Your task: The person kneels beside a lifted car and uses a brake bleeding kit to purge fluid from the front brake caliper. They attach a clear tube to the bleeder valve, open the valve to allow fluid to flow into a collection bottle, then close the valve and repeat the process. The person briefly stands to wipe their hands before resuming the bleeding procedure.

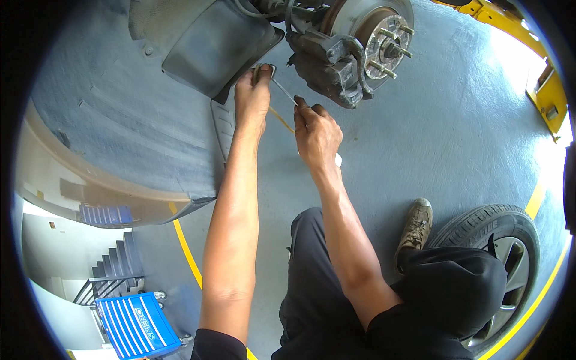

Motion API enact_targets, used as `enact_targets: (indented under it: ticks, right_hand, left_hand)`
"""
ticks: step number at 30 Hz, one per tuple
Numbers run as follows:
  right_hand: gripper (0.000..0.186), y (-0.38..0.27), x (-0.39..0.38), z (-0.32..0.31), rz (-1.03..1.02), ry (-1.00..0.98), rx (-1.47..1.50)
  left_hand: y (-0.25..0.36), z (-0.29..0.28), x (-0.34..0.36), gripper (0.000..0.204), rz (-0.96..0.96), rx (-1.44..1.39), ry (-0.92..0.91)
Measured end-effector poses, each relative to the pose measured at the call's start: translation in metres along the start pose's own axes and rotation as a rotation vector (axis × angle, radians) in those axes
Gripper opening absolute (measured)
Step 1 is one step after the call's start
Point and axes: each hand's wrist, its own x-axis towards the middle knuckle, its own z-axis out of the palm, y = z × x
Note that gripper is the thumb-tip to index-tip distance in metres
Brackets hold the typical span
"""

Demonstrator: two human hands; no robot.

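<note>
Both my hands are raised in front of the wheel arch, close together. The fingers of my left hand (pixel 253 99) are closed on a small, pale-edged part, mostly hidden by the thumb; its kind I cannot make out. My right hand (pixel 319 132) grips a thin metal rod (pixel 284 91), whose far end reaches the left fingertips. A white bit shows behind the right wrist. To the right of the hands hang the brake caliper (pixel 327 72) and the wheel hub (pixel 390 51) with its bare studs, in front of the brake disc (pixel 345 18). A dark wheel arch liner (pixel 210 51) is beside my left hand.
The car's light-coloured bumper (pixel 108 186) curves along the left. A removed wheel (pixel 522 240) lies on the floor at the lower right, beside my shoe (pixel 416 225). A yellow lift arm (pixel 546 108) stands at the upper right. A blue tool cabinet (pixel 135 327) is at the lower left.
</note>
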Motion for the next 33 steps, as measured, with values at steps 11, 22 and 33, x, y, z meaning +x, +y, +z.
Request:
enact_targets:
  ticks: [11, 22, 33]
  right_hand:
    - [0.02, -0.059, 0.003, -0.051, 0.154, -0.149, -0.084]
    - [0.022, -0.069, 0.016, -0.065, 0.158, -0.216, -0.197]
    - [0.037, -0.025, 0.01, -0.027, 0.2, -0.255, -0.18]
  left_hand:
    - [0.014, 0.017, -0.013, 0.02, -0.07, -0.157, 0.028]
    - [0.015, 0.013, 0.009, 0.024, -0.055, -0.023, -0.083]
    - [0.021, 0.015, 0.018, 0.024, -0.049, 0.066, -0.111]
